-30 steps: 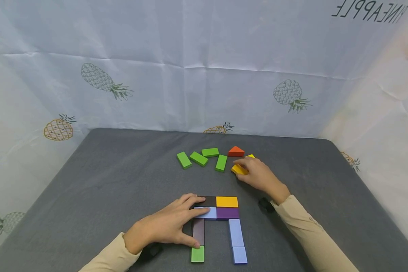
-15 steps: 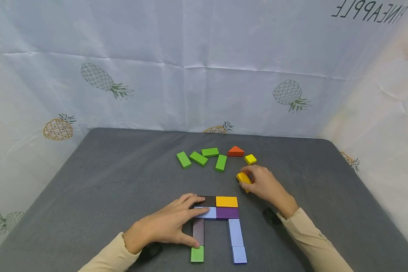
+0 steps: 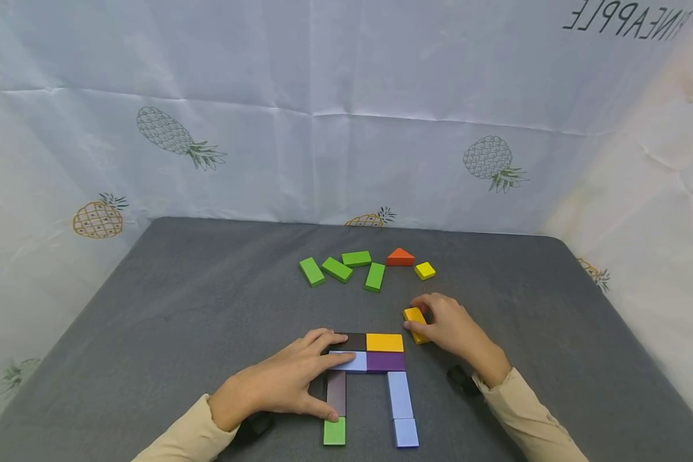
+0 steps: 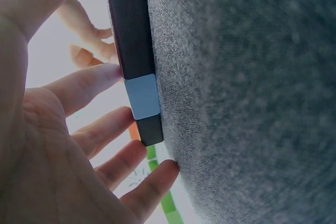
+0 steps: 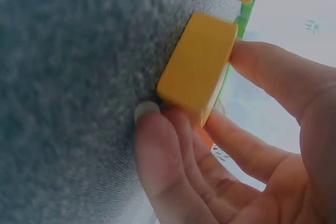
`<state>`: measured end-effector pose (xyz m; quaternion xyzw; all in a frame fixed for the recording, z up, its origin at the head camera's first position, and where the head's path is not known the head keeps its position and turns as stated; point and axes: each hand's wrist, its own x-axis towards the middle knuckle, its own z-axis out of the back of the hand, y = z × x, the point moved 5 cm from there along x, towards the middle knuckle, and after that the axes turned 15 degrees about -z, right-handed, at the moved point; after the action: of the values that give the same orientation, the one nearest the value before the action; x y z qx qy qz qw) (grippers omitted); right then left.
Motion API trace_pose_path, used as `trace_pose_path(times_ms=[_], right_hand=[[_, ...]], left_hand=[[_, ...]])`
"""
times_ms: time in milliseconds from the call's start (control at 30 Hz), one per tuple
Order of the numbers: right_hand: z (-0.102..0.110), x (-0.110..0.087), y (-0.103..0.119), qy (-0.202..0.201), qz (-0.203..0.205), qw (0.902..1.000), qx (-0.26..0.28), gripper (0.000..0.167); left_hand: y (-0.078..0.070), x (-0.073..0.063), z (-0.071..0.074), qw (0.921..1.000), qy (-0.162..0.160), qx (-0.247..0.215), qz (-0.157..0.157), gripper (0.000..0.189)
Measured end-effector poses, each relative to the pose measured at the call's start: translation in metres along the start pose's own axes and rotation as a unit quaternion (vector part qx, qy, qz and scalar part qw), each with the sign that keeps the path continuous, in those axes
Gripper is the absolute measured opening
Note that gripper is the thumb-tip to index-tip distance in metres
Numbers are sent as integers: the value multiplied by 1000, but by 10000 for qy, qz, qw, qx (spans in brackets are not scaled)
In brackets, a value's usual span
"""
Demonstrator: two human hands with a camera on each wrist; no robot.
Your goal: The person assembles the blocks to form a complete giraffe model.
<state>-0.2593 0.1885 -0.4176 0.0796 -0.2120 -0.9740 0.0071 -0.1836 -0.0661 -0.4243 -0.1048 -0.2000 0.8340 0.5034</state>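
Note:
My right hand (image 3: 453, 327) pinches a yellow rectangular block (image 3: 414, 319) between thumb and fingers, beyond the upper right of a flat block arrangement. The same block (image 5: 202, 59) lies close over the cloth in the right wrist view. My left hand (image 3: 283, 378) is spread along the arrangement's left side, fingertips on a black block (image 3: 356, 342) and a light blue block (image 3: 358, 366), thumb at a green block (image 3: 334, 433) below a mauve one (image 3: 337, 393). An orange-yellow block (image 3: 385, 342) and a purple block (image 3: 385, 362) complete the top rows; two light blue blocks (image 3: 400, 394) form the right leg.
Toward the back of the grey cloth-covered table (image 3: 208, 308) lie several green blocks (image 3: 337, 269), a red triangular block (image 3: 400, 258) and a small yellow block (image 3: 425, 271). A pineapple-print curtain (image 3: 323, 160) hangs behind the table's far edge.
My right hand has drawn the yellow block nearer, from beside the loose blocks to just off the arrangement's upper right corner, turning it on the way. My left hand stays in place.

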Motion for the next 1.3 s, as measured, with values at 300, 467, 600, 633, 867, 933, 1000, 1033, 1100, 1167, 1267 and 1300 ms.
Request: trace_pose_path(times_ms=[300, 467, 600, 633, 867, 933, 1000, 1033, 1100, 1167, 1267, 1300], right_hand=[[0, -9, 2, 187, 331, 9993, 41, 38], [-2, -11, 2, 645, 341, 9967, 362, 40], [-3, -12, 2, 1018, 341, 9921, 649, 42], [-3, -13, 2, 1064, 344, 9916, 656, 42], [-3, -14, 2, 1300, 223, 9895, 597, 42], [-3, -14, 2, 1332, 199, 9892, 580, 42], [-3, -14, 2, 1339, 203, 9892, 555, 42], [-3, -14, 2, 1330, 220, 9894, 535, 42], [-3, -14, 2, 1298, 266, 9900, 483, 41], [-2, -13, 2, 1247, 329, 9908, 410, 40], [-2, -13, 1, 1181, 428, 9916, 323, 39], [-2, -13, 1, 1171, 466, 9915, 308, 39]], left_hand=[[1, -1, 0, 10000, 14, -66, 6, 83], [0, -2, 0, 10000, -7, -71, -8, 83], [0, -2, 0, 10000, 2, -58, -12, 83], [0, -2, 0, 10000, 6, -55, -14, 83], [0, -2, 0, 10000, 12, -74, 3, 83], [0, -2, 1, 10000, 5, -82, 1, 83], [0, -1, 1, 10000, 3, -81, -7, 83], [0, -1, 1, 10000, 2, -81, -8, 83], [0, -1, 1, 10000, 7, -80, -14, 83], [0, -1, 1, 10000, 14, -93, -15, 83], [1, -1, 1, 9999, 18, -115, -12, 83], [1, -1, 1, 9999, 17, -123, -11, 83]])
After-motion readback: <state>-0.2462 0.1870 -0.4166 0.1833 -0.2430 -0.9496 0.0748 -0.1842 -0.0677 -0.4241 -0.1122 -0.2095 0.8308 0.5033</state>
